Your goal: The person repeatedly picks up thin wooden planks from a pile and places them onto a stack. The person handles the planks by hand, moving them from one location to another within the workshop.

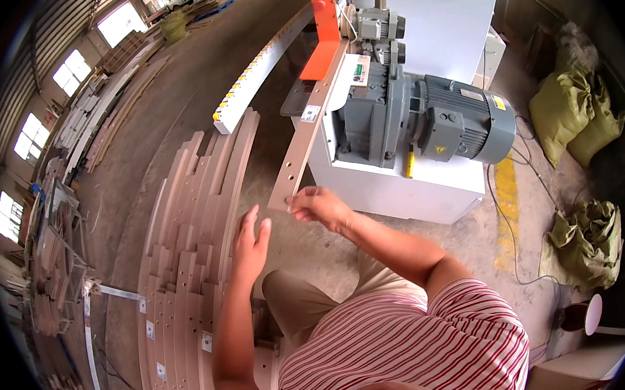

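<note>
A long brown plank [297, 155] with round holes and a white label sticks out of the machine toward me. My right hand [318, 207] has its curled fingers at the near right corner of this plank, thumb and fingertips pinching its edge. To the left, my left hand [252, 244] is raised with fingers and thumb apart, holding nothing. It hovers between the plank's end and a stack of similar brown planks [188, 236]. The plank's far part passes beside an orange metal guard [324, 53] on the machine.
A large grey motor with gearbox [423, 115] sits on the white machine base [399, 192]. A white rail with yellow rollers [260, 72] runs left of the plank. Yellow-green sacks [575, 111] and a dark cable [499, 214] lie on the right.
</note>
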The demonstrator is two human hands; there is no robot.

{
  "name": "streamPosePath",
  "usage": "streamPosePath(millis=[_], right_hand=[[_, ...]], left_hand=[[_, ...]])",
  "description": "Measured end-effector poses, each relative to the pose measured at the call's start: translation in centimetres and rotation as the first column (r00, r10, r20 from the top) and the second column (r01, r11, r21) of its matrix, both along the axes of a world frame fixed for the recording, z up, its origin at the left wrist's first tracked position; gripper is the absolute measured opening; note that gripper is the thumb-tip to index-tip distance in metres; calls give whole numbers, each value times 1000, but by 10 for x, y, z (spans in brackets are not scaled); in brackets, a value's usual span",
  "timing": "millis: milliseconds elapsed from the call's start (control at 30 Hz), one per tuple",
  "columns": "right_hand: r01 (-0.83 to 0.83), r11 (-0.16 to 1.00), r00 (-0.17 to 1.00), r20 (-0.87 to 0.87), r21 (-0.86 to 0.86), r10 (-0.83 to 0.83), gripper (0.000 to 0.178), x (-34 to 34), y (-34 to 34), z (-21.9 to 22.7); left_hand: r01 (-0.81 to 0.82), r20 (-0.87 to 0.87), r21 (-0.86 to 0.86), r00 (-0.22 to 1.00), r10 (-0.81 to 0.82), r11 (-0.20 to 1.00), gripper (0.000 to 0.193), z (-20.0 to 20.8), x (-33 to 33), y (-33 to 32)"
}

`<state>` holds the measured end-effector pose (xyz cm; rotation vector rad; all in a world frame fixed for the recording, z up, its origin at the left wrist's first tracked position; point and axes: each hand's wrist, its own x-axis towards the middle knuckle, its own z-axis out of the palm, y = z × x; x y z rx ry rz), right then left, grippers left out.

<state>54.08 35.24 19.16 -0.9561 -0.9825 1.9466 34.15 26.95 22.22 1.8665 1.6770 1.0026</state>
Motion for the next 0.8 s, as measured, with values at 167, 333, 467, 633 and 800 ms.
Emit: streamPosePath(millis=[167, 333, 467, 633, 800], right_hand=[[-83, 996, 990, -121, -31, 79, 14, -19, -37, -13], [-436, 896, 882, -158, 83, 444, 29, -13, -54, -12], [-523, 851, 792, -343, 45, 505, 43, -6, -30, -8], [25, 998, 936, -349, -61, -44, 18, 21, 34, -2], [70, 990, 966, -241, -125, -98, 28, 20, 98, -16]], left_hand=[[-70, -267, -258, 964, -1, 964, 74, 30, 44, 40], [-101, -400, -313, 916, -34, 944, 83, 13, 38, 42], [-121, -428, -235, 904, 9, 964, 81, 13, 14, -9], [-119, -365, -329, 931, -9, 937, 74, 40, -35, -110], [-371, -491, -405, 859, 144, 836, 61, 34, -121, -264]])
